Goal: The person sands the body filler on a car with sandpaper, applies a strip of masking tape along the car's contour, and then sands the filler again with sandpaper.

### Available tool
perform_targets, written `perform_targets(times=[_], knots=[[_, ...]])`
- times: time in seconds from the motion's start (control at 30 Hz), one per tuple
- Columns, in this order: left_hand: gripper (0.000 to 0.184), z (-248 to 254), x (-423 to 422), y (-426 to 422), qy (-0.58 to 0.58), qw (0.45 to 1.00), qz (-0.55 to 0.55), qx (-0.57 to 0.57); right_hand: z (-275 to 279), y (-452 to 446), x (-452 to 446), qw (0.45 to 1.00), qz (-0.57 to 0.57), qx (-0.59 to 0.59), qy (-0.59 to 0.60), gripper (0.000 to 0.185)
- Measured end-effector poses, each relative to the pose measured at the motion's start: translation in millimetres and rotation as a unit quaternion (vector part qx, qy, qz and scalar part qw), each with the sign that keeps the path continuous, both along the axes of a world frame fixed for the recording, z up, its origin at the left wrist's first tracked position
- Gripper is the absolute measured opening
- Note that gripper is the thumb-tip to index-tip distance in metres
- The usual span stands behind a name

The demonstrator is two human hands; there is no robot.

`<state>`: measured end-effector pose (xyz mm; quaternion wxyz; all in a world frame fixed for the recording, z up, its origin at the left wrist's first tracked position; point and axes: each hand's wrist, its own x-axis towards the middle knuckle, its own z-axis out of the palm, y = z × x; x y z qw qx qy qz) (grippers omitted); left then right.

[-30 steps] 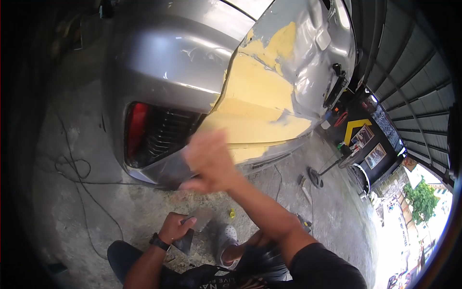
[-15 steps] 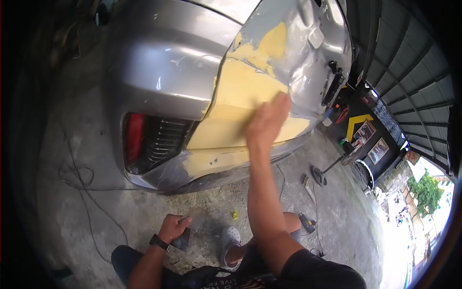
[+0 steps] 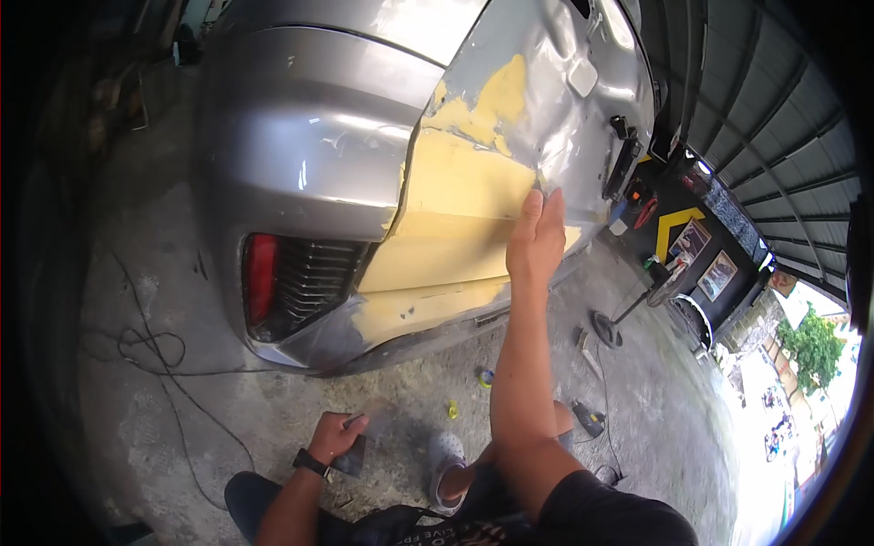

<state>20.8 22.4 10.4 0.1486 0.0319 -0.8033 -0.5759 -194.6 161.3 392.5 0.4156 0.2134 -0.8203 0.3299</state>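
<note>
My right hand (image 3: pixel 537 238) reaches out flat against the car's rear panel, fingers stretched upward and nearly together, holding nothing. Under and beside it spreads the yellow body filler (image 3: pixel 460 187), which borders bare grey, dented metal. Low at the left, my left hand (image 3: pixel 337 437) is closed round a dark flat piece (image 3: pixel 351 458); part of it sticks out below the fingers, and its exact kind is unclear. The tail light (image 3: pixel 262 278) sits left of the filler.
A dark cable (image 3: pixel 155 350) lies coiled on the concrete floor at left. Near my shoe (image 3: pixel 446 460) are a small yellow item (image 3: pixel 452 409) and a tape roll (image 3: pixel 486 377). A corded power tool (image 3: pixel 587 419) lies to the right, below a round-based stand (image 3: pixel 607 329).
My right hand has slid rightward and slightly down across the panel. My left hand still grips the dark piece. The view has shifted slightly.
</note>
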Motion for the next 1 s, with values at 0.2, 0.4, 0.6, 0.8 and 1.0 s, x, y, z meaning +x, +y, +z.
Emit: perform_targets(times=[0.2, 0.4, 0.6, 0.8, 1.0], knots=[[0.038, -8, -9, 4, -0.03, 0.999, -0.027, -0.011, -1, -81, 117, 0.878, 0.359, 0.254, 0.188, 0.089], [0.037, -17, -23, 20, 0.053, 0.987, -0.096, 0.116, -70, 0, 128, 0.851, 0.494, 0.178, 0.01, 0.049], [0.04, 9, -36, 46, -0.029, 0.936, -0.215, 0.277, -176, 105, 124, 0.843, 0.249, 0.25, -0.406, 0.037], [0.037, 39, -35, 67, -0.038, 0.942, -0.24, 0.233, -217, 124, 138, 0.82, 0.174, 0.144, -0.526, 0.029], [0.025, -6, -40, 67, -0.013, 0.931, -0.241, 0.272, -231, 124, 154, 0.704, 0.301, 0.0, -0.643, 0.033]])
